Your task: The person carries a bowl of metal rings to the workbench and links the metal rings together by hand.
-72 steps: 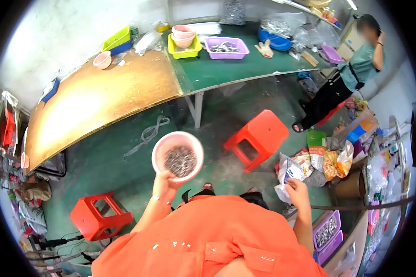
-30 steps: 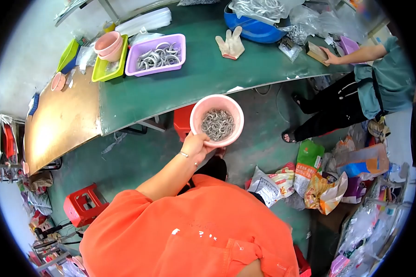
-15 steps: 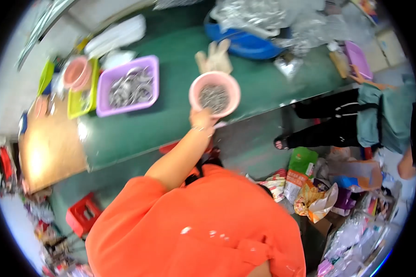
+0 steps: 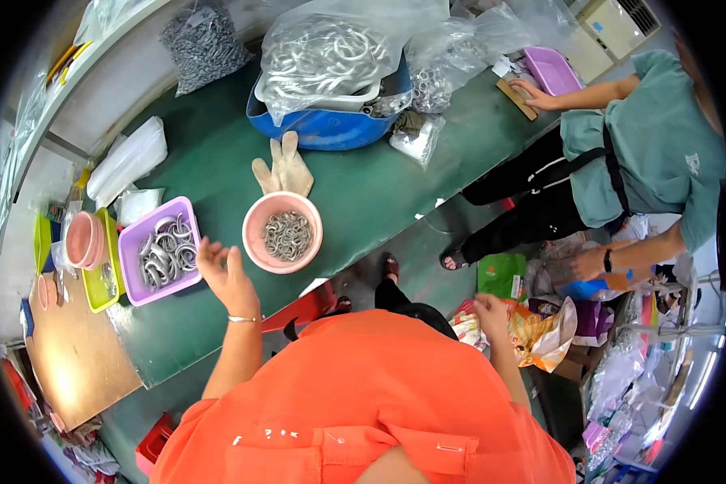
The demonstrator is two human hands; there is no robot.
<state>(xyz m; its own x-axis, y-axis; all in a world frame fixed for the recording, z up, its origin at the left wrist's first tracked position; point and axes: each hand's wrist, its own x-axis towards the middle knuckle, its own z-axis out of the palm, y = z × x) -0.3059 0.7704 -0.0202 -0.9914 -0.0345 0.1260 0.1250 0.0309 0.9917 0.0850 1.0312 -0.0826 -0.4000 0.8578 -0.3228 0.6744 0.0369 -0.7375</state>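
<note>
My left hand (image 4: 227,278) is above the green table's front edge, between a purple tray (image 4: 192,211) and a pink bowl (image 4: 252,234). Its fingers are apart and hold nothing. Inside the bowl are many small silvery metal rings (image 4: 288,235); the tray contains larger curved metal pieces (image 4: 165,252). A pale work glove (image 4: 286,171) lies just behind the bowl. Off the table, at my right side, my right hand (image 4: 494,316) hangs with loosely bent fingers and nothing visible in it.
A blue tub (image 4: 323,129) holds bagged metal rings at the back. Left stand a yellow-green tray (image 4: 101,294) and pink bowls (image 4: 85,240). On the right, a co-worker (image 4: 653,153) touches a wooden block (image 4: 518,98) beside a purple basin (image 4: 552,71). A red stool (image 4: 308,310) is under the table.
My left hand has let go of the pink bowl and moved left of it, fingers spread. My right hand has come into view. The camera view has shifted, bringing more of the co-worker in.
</note>
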